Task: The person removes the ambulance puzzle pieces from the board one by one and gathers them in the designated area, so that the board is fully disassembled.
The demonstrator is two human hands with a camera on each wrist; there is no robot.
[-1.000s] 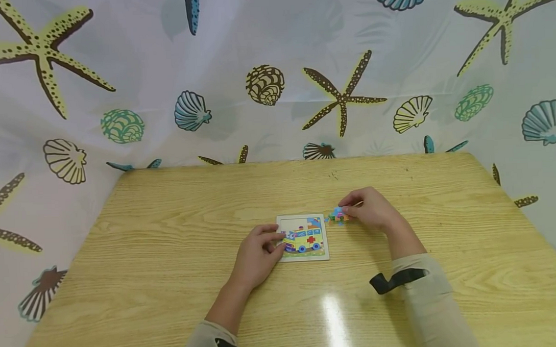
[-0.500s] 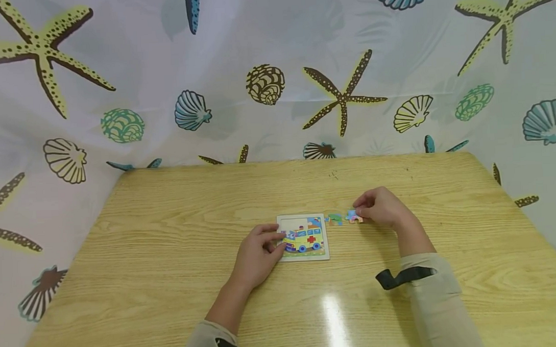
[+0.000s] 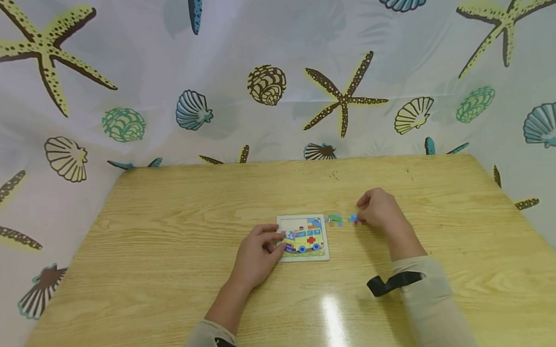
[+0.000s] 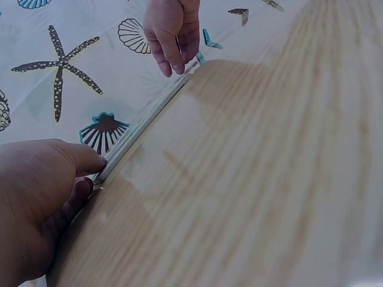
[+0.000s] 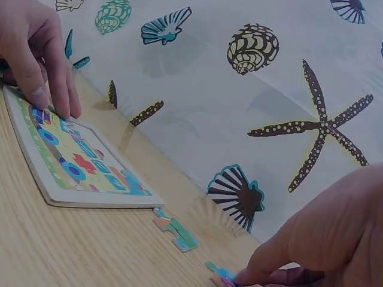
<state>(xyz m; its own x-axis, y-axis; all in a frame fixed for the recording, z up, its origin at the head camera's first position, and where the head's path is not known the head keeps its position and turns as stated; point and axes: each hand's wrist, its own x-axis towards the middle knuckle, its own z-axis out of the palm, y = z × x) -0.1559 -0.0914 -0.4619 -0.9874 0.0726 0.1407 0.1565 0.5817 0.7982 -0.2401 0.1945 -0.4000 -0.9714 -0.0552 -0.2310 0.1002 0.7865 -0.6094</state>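
Observation:
A small jigsaw puzzle board [image 3: 326, 246] with a pale frame lies flat, showing a yellow ambulance with a red cross. Its upper left part is bare backing. My left hand [image 3: 258, 256] holds the board at its left edge, fingertips over the frame and picture. To the right, my right hand [image 3: 379, 211] pinches a blue and pink puzzle piece [image 3: 354, 218] close over the table; the fingers hide most of it. Between that piece and the board lies a loose green and blue puzzle piece [image 3: 335, 220], near the board's upper right corner [image 5: 157, 203].
The wooden table [image 3: 178, 212] extends around the board on all sides. Behind it hangs a white cloth [image 3: 232, 52] printed with shells and starfish. A bright light reflection shows on the tabletop near the front.
My right hand has drawn its puzzle piece rightward, away from the loose green one, and turned it; the fingers now cover more of it. The left hand and the board have stayed put.

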